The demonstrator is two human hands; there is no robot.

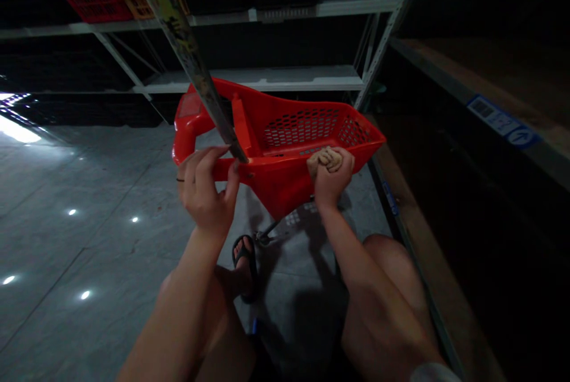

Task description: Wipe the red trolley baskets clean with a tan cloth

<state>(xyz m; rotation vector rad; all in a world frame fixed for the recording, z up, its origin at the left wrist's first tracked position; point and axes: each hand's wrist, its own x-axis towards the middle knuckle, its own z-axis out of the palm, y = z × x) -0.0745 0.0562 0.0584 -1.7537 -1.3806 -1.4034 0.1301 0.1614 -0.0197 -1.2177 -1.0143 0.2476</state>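
Dim aisle with grey tiled floor [89, 192] and metal shelving [267, 79]. Red basket [285, 138] tilted just above the floor, ahead of the knees. Left hand [205, 192] curled around its near rim beside the handle bar [200, 67]. Right hand [332, 180] closed on a beige cloth [325, 159], pressed against the rim farther right.

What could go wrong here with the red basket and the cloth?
The red basket is tilted, held at its rim by the left hand; it might slip onto the sandalled foot below. The left fingers lie beside the slanted metal bar and could get pinched. The right hand pushing with the cloth may tip it further.
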